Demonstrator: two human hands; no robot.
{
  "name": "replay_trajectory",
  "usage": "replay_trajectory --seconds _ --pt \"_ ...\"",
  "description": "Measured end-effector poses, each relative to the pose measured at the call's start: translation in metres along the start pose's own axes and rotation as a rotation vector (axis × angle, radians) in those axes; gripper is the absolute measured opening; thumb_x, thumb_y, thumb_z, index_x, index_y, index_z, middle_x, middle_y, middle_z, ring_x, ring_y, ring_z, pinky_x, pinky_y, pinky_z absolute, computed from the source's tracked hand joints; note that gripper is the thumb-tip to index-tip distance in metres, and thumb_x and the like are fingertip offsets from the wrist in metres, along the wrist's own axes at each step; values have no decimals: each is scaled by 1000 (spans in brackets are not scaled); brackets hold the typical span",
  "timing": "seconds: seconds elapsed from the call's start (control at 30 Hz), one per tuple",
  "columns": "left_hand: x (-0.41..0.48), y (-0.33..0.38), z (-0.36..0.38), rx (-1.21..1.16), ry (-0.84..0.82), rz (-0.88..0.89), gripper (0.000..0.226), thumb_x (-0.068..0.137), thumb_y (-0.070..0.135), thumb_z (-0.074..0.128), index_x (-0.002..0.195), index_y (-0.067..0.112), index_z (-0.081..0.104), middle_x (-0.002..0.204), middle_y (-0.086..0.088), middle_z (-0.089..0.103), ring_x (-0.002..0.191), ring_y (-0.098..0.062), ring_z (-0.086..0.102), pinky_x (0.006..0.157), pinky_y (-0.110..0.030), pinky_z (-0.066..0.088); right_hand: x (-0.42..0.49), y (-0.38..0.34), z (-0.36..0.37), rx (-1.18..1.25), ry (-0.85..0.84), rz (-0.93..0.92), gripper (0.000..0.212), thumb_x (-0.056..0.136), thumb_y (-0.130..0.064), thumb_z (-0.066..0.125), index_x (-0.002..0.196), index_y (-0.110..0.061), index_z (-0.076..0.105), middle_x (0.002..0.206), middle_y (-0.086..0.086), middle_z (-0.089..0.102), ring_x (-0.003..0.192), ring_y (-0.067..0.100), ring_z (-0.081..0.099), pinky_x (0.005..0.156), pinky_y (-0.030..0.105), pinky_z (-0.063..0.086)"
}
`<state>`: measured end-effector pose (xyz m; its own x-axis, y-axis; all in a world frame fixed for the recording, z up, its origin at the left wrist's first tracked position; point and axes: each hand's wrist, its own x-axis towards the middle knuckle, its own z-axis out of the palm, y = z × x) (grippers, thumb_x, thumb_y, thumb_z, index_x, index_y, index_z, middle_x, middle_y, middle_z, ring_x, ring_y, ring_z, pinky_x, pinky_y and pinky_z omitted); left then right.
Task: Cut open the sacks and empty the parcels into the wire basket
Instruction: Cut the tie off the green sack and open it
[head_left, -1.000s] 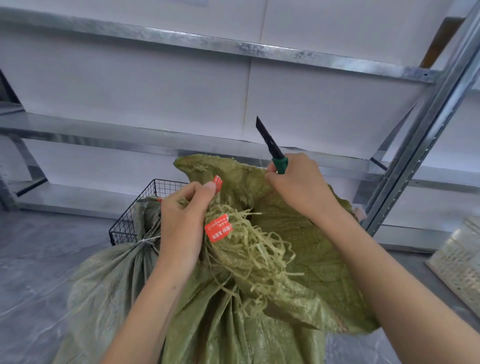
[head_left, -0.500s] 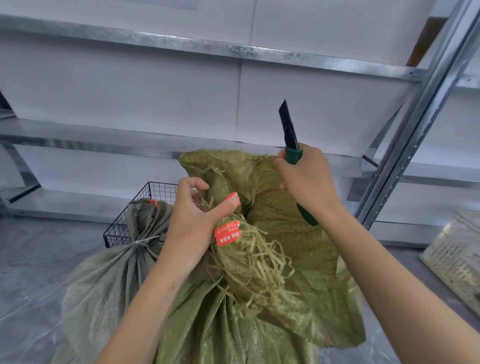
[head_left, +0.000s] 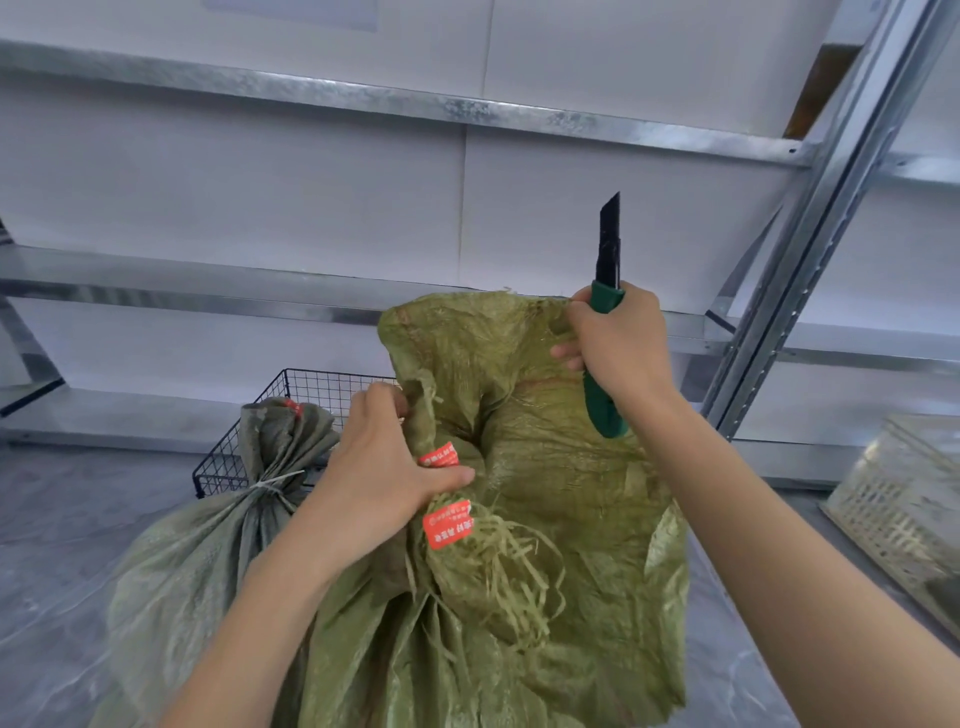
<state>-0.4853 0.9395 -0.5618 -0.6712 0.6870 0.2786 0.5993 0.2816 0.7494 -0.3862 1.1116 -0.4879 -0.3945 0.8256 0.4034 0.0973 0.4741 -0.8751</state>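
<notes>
1. My left grip (head_left: 384, 478) is curled tight round the bunched neck of the near sack (head_left: 561, 467), with the thumb across the red seal tags (head_left: 447, 522). My right grip (head_left: 618, 348) is closed round the green handle of the knife (head_left: 608, 260), and its fingers seem to pinch the sack's top flap as well. The blade is out, points upward and is clear of the cloth.
2. One grip is sharing the knife and the flap. If the fabric tugs, the handle could twist and swing the blade toward my face or left forearm.
3. My left fingers sit just beside the tied neck, where a cut would likely go. A slip through the loose frayed strands could reach them.
4. The parcels are hidden inside, so a deep stab could slash them.
5. The wire basket (head_left: 311, 395) stands on the floor behind the sacks, toward the shelving. The second sack (head_left: 197, 551), tied shut, is in front of it and partly blocks it. If I tip the near sack from here, parcels could spill onto the floor.
</notes>
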Motion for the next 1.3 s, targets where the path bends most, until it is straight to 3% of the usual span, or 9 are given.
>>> replay_trajectory --seconds 0.13,0.23,0.47,0.57,0.7,0.93,1.0,1.2,1.3 --pt "0 -8 -7 27 -160 -26 83 60 42 84 121 35 28 116 11 48 106 -8 52 91 -31 44 3 5 -1 51 38 8 13 92 -8 50 81 -15 53 85 7 65 66 13 70 57 31 57" --pt "-2 -10 -12 66 -200 -51 66 69 33 77 115 36 30 97 15 59 88 -4 59 79 -25 48 4 9 -2 62 61 10 14 92 -8 50 79 -14 52 81 3 61 75 19 71 65 40 60" --pt "3 -10 -17 -62 3 -93 25 83 11 58 103 25 52 89 8 63 82 -6 58 63 -21 41 4 11 -1 19 88 -26 6 91 -11 51 88 -9 56 79 9 55 89 39 65 75 56 54" --pt "4 -5 -23 -246 96 -151 28 86 7 54 107 26 52 94 11 61 84 -1 55 63 -20 40 7 13 -5 -3 111 -37 12 91 -11 51 93 -3 59 76 7 52 67 23 53 69 45 55" --pt "6 -4 -30 -436 189 -265 23 88 6 50 98 26 56 92 5 62 78 -10 58 62 -26 42 14 19 -10 -23 132 -58 7 92 -11 50 85 -10 52 68 2 45 57 16 39 49 23 36" --pt "11 1 -38 -481 147 -361 11 87 18 56 83 27 59 86 2 63 78 -16 59 66 -29 44 23 29 -12 -76 160 -104 11 93 -9 47 83 -12 47 64 -2 43 49 11 35 38 12 29" --pt "11 3 -39 -493 119 -385 2 88 28 59 87 26 59 86 5 61 77 -14 58 65 -27 43 25 33 -11 -103 164 -110 12 93 -9 46 81 -12 46 64 -2 42 49 12 34 39 14 30" --pt "7 11 -30 -538 130 -464 32 92 41 51 120 26 49 75 13 40 63 -2 38 76 -27 32 29 50 -10 -141 148 -63 29 94 -8 44 69 -19 37 62 -1 38 48 12 31 36 12 24" --pt "8 6 -25 -575 142 -530 51 92 43 51 133 13 50 73 7 43 61 -6 40 66 -27 34 30 62 -11 -159 149 -22 27 95 -10 44 70 -17 37 62 -1 38 49 13 31 35 13 25"
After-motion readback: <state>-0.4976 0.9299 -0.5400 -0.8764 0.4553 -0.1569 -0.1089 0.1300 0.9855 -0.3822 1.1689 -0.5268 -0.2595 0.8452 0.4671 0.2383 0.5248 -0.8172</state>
